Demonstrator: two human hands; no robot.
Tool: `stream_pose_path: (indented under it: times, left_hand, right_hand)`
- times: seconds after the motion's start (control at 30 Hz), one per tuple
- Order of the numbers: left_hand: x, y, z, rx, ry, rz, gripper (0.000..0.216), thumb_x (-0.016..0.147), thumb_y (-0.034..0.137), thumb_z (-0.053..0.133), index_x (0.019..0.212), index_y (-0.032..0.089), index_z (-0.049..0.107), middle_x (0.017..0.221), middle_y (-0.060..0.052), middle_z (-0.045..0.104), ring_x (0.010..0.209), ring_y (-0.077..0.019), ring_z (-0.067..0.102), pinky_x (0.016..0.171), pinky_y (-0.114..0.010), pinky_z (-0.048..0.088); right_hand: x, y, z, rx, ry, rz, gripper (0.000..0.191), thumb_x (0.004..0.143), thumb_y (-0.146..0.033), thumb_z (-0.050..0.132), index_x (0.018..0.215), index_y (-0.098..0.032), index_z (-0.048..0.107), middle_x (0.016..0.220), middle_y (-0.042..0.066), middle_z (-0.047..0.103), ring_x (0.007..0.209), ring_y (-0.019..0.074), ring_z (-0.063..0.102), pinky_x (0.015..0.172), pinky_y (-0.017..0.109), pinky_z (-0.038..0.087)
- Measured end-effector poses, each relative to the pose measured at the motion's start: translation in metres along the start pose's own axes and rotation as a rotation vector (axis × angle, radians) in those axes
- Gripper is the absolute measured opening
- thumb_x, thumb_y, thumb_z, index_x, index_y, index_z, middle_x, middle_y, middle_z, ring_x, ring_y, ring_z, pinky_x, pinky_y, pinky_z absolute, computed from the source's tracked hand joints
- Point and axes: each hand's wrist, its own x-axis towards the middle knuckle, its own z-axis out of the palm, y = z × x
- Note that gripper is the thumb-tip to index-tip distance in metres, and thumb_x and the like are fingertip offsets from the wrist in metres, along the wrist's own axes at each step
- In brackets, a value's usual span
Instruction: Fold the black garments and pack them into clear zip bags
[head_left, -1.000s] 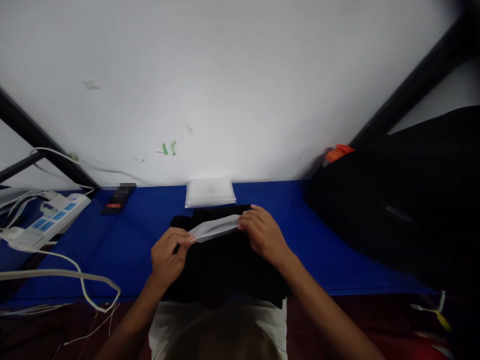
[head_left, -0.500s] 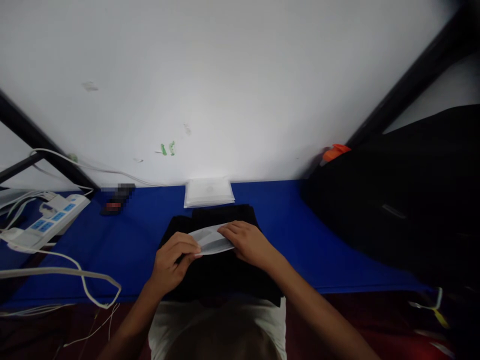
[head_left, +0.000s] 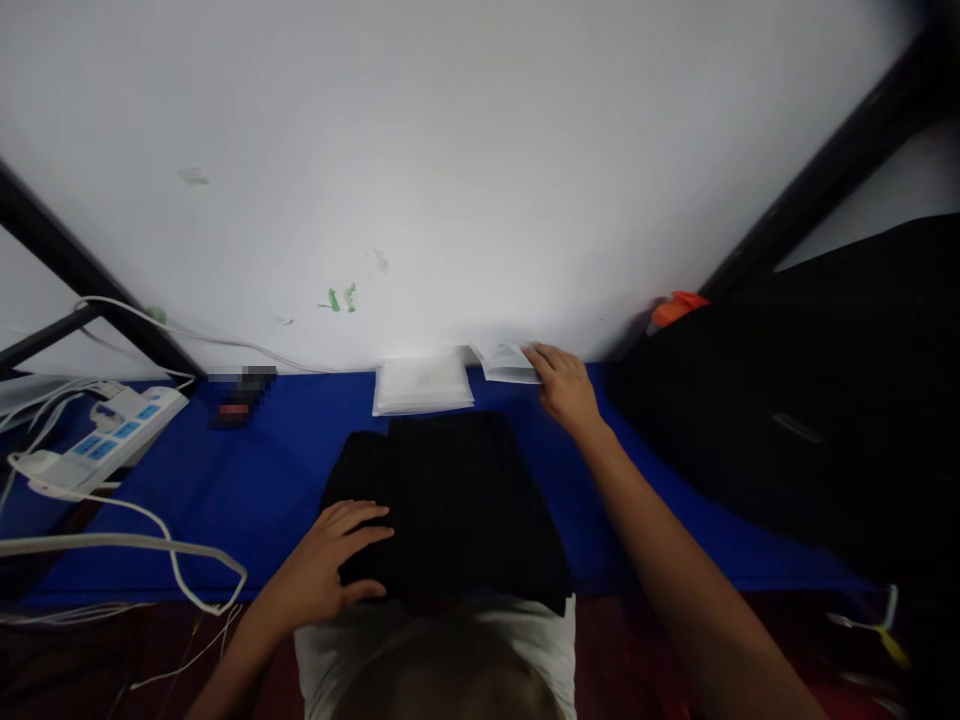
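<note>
My left hand (head_left: 330,565) lies flat, fingers spread and its grip released, on the near left edge of the folded black garment (head_left: 450,505), pinning it to the blue bench (head_left: 247,480) so it stays squared. My right hand (head_left: 566,385) is stretched to the far edge by the white wall (head_left: 450,150), its grip pinching the small white packet (head_left: 506,362) just beside the stack of white packets (head_left: 422,384). A power strip (head_left: 97,440) sits well apart at left.
</note>
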Motion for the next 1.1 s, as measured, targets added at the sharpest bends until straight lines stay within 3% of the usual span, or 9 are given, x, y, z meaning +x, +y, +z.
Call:
stream_pose_path:
  times: [0.2, 0.3, 0.4, 0.57, 0.73, 0.83, 0.93, 1.03, 1.1]
  left_hand:
    - [-0.002, -0.004, -0.003, -0.006, -0.001, 0.037, 0.060, 0.073, 0.006, 0.065, 0.127, 0.031, 0.059, 0.137, -0.007, 0.057, 0.130, -0.0269, 0.050, 0.106, -0.053, 0.042]
    - [-0.003, -0.005, -0.004, -0.007, -0.004, 0.042, 0.065, 0.068, 0.000, 0.057, 0.126, 0.029, 0.058, 0.137, -0.006, 0.057, 0.130, -0.0260, 0.049, 0.107, -0.053, 0.041]
    - [-0.002, -0.005, -0.004, -0.017, 0.001, 0.027, 0.054, 0.069, -0.001, 0.053, 0.115, 0.026, 0.062, 0.134, -0.006, 0.059, 0.129, -0.0248, 0.050, 0.105, -0.050, 0.043]
    - [-0.005, -0.005, -0.006, -0.013, 0.024, 0.010, 0.038, 0.072, 0.001, 0.051, 0.100, 0.024, 0.062, 0.131, -0.006, 0.060, 0.127, -0.0246, 0.050, 0.103, -0.047, 0.045]
    - [-0.010, -0.008, -0.005, 0.014, 0.060, -0.044, 0.039, 0.070, 0.001, 0.052, 0.102, 0.023, 0.058, 0.129, -0.007, 0.060, 0.125, -0.0264, 0.051, 0.102, -0.048, 0.045]
    - [-0.010, -0.009, -0.003, 0.042, 0.098, -0.074, 0.038, 0.067, 0.001, 0.053, 0.098, 0.023, 0.056, 0.125, -0.008, 0.061, 0.121, -0.0277, 0.053, 0.099, -0.049, 0.046]
    - [-0.011, -0.010, -0.001, 0.082, 0.128, -0.064, 0.038, 0.068, 0.001, 0.052, 0.099, 0.022, 0.057, 0.113, -0.007, 0.064, 0.112, -0.0269, 0.057, 0.095, -0.046, 0.048]
    - [-0.012, -0.011, 0.000, 0.102, 0.182, -0.028, 0.031, 0.077, 0.005, 0.051, 0.102, 0.022, 0.058, 0.103, -0.006, 0.066, 0.105, -0.0255, 0.060, 0.090, -0.043, 0.050]
    - [-0.012, -0.012, -0.002, 0.113, 0.230, -0.012, 0.027, 0.083, 0.010, 0.050, 0.106, 0.022, 0.058, 0.101, -0.006, 0.068, 0.103, -0.0248, 0.062, 0.091, -0.043, 0.049]
  right_hand:
    - [-0.012, 0.021, 0.051, -0.023, -0.215, 0.027, 0.068, 0.081, 0.000, 0.038, 0.147, -0.017, 0.039, 0.152, 0.015, 0.040, 0.139, 0.0305, 0.037, 0.111, 0.050, 0.031]
    - [-0.013, 0.024, 0.060, 0.006, -0.289, -0.004, 0.070, 0.080, -0.001, 0.040, 0.149, -0.015, 0.036, 0.155, 0.016, 0.033, 0.143, 0.0305, 0.029, 0.113, 0.050, 0.028]
    - [-0.005, 0.030, 0.060, 0.047, -0.375, -0.028, 0.075, 0.076, -0.006, 0.050, 0.149, -0.014, 0.035, 0.157, 0.018, 0.028, 0.145, 0.0303, 0.027, 0.114, 0.049, 0.027]
    - [-0.004, 0.032, 0.045, 0.104, -0.434, -0.040, 0.077, 0.075, -0.014, 0.057, 0.149, -0.016, 0.035, 0.159, 0.017, 0.023, 0.146, 0.0313, 0.022, 0.114, 0.052, 0.026]
    - [-0.052, -0.021, 0.008, 0.339, -0.207, -0.176, 0.056, 0.088, -0.022, 0.050, 0.144, -0.015, 0.043, 0.153, 0.017, 0.037, 0.143, 0.0292, 0.030, 0.113, 0.053, 0.028]
    - [-0.099, -0.065, -0.022, 0.522, -0.355, -0.295, 0.053, 0.094, -0.037, 0.053, 0.145, -0.023, 0.042, 0.146, 0.012, 0.048, 0.135, 0.0257, 0.043, 0.111, 0.047, 0.036]
    - [-0.140, -0.090, -0.045, 0.563, -0.545, -0.279, 0.071, 0.085, -0.049, 0.066, 0.146, -0.025, 0.040, 0.144, 0.012, 0.050, 0.132, 0.0297, 0.046, 0.109, 0.048, 0.040]
    - [-0.165, -0.092, -0.053, 0.562, -0.600, -0.181, 0.075, 0.079, -0.040, 0.073, 0.145, -0.026, 0.041, 0.144, 0.011, 0.051, 0.132, 0.0316, 0.046, 0.109, 0.051, 0.039]
    - [-0.172, -0.086, -0.054, 0.594, -0.584, -0.150, 0.061, 0.081, -0.028, 0.069, 0.138, -0.026, 0.050, 0.141, 0.010, 0.053, 0.132, 0.0299, 0.047, 0.109, 0.050, 0.040]
